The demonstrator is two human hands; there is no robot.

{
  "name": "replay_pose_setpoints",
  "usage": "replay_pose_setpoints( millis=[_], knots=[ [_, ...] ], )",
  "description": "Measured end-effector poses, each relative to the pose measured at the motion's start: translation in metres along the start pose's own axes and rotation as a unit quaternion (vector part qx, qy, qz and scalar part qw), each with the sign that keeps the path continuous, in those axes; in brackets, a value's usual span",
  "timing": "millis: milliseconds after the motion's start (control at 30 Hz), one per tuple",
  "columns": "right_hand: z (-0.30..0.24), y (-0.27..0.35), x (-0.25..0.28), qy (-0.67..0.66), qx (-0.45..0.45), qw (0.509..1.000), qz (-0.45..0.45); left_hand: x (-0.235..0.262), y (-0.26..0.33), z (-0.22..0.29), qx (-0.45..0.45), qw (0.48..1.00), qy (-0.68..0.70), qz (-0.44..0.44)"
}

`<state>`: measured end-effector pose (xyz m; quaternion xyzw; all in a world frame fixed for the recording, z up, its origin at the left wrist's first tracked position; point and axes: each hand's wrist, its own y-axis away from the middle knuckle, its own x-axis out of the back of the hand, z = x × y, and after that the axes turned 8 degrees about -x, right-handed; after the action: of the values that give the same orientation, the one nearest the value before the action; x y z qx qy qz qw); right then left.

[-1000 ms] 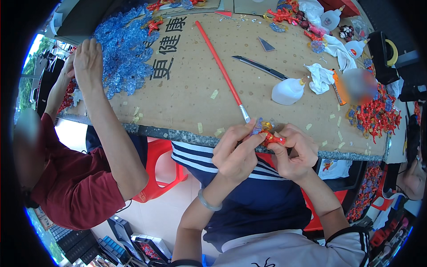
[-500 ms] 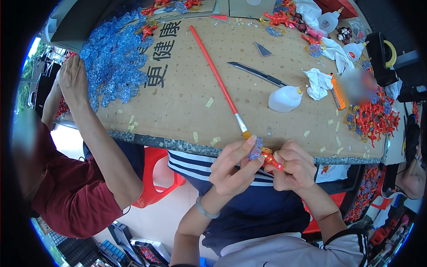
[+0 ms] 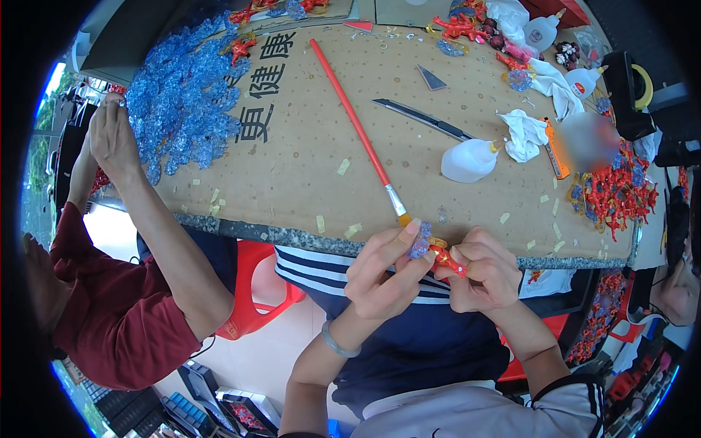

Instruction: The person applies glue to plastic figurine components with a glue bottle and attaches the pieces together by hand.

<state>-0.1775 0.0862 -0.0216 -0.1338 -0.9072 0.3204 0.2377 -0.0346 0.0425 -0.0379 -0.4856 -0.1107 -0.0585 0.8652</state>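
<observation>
The red figure (image 3: 448, 261) had come lower by the table edge (image 3: 292, 237); my left fingers (image 3: 409, 278) closed on the violet piece (image 3: 421, 242), my right fingers (image 3: 478, 254) on the red end: work stayed in hand.

Small red-gold figurine (image 3: 447, 263), translucent violet-blue piece (image 3: 420, 242), tilted, between fingers (image 3: 391, 250)
</observation>
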Motion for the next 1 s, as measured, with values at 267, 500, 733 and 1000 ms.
replay_pose_setpoints(
  millis=[267, 500, 733, 1000],
  knots=[
    [0.0, 0.001, -0.001, 0.001, -0.011, 1.0, 0.008, -0.002, 0.0, -0.001, 0.006, 1.0, 0.008, 0.013],
    [-0.001, 0.0, 0.0, -0.003, -0.016, 1.0, 0.008, -0.002, 0.0, 0.001, 0.017, 1.0, 0.007, 0.006],
    [-0.001, -0.001, 0.0, -0.012, -0.037, 0.999, 0.002, -0.005, -0.001, -0.001, 0.023, 1.0, 0.002, 0.014],
    [-0.004, -0.009, -0.006, -0.003, -0.096, 0.995, 0.029, -0.006, -0.011, -0.002, 0.084, 0.996, 0.015, 0.029]
  ],
)
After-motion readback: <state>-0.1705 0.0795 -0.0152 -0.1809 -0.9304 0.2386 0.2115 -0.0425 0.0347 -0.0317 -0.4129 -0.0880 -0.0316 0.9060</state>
